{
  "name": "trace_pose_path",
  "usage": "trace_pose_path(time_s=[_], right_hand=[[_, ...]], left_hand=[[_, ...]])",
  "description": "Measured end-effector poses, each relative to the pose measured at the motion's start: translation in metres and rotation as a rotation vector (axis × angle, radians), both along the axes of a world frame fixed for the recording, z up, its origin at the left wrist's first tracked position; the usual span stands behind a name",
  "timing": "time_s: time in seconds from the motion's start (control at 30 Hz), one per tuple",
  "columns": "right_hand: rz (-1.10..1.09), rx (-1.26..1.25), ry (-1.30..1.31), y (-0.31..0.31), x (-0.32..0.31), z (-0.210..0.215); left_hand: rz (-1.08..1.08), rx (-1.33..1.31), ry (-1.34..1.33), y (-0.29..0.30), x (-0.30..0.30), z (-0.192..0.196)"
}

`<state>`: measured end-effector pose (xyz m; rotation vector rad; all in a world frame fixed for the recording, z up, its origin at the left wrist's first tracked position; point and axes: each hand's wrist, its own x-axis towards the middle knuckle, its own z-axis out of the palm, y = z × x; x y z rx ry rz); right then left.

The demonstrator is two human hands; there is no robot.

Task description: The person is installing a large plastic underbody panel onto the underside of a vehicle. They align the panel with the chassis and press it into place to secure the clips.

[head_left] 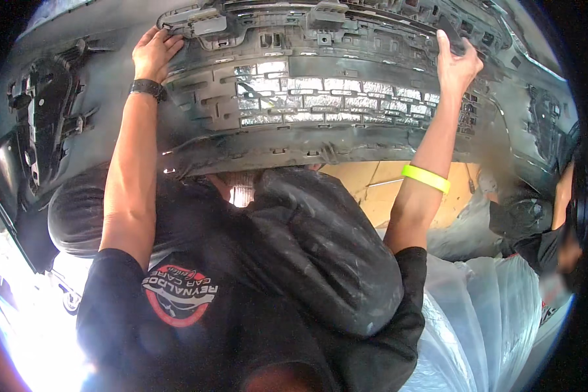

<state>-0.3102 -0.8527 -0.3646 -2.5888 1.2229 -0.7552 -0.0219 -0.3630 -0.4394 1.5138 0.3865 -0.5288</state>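
A large dark bumper (202, 145), its inner side facing me, spans the upper view. It has clips, brackets and a slotted grille (336, 102) in the middle. At the upper left my left hand (155, 55), with a black wristband, rests its spread fingers on the bumper beside the end of a long bracket (206, 25). At the upper right my right hand (458, 65) is closed, thumb up, on a flat black piece (449, 34). Whether that piece is part of the bumper I cannot tell. A yellow-green band (426, 179) circles my right forearm.
My bent knees in dark trousers (333, 242) lie below the bumper's lower edge. Clear plastic sheeting (477, 320) hangs at the lower right. Another person's arm (564, 196) shows at the right rim. Tan panelling (389, 196) lies beyond my knees.
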Motion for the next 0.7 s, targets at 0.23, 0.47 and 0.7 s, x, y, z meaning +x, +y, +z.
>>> trace_pose_path(time_s=[0.23,0.47,0.7], right_hand=[[-0.091,0.079,0.018,-0.037,-0.006,-0.021],[-0.058,0.09,-0.027,-0.037,-0.009,-0.019],[-0.049,0.156,-0.009,-0.033,0.0,-0.01]], left_hand=[[-0.007,-0.021,0.025,-0.002,-0.004,0.004],[0.033,-0.044,0.011,0.001,-0.016,-0.001],[0.019,-0.005,-0.021,0.0,-0.015,-0.002]])
